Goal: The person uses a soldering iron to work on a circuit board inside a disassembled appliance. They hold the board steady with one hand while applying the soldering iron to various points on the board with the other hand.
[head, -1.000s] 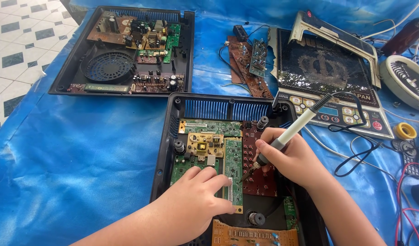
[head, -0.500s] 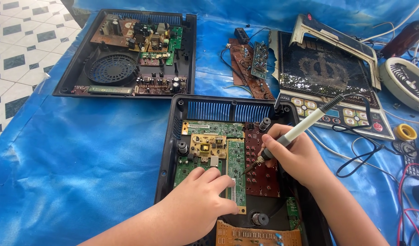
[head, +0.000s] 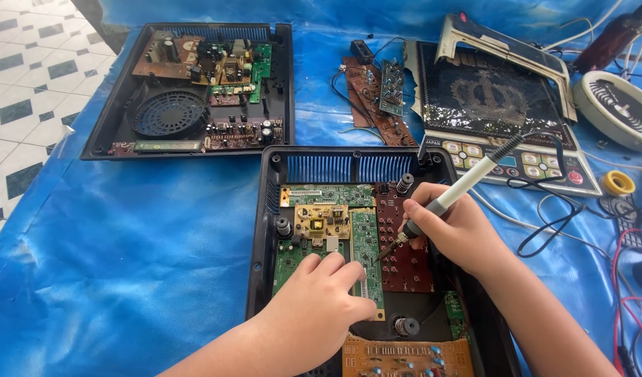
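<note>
An open black appliance casing (head: 265, 230) lies in front of me with green, yellow and brown circuit boards inside. My right hand (head: 455, 227) grips a white soldering iron (head: 468, 183) like a pen, its tip down at the seam between the narrow green board (head: 366, 241) and the brown board (head: 405, 258). My left hand (head: 314, 304) rests flat on the green boards, fingertips pressing the narrow one near the iron's tip.
A second open black casing (head: 97, 129) with a fan grille and boards lies at far left. Loose brown boards (head: 377, 98), a cracked glass cooktop panel (head: 489, 105), a round coil (head: 618, 105), a yellow tape roll (head: 618, 183) and tangled wires lie at right on the blue sheet (head: 139, 251).
The view has shifted slightly, and my right hand with the soldering iron has drawn a little lower on the boards. My left hand stays pressed on the green board.
</note>
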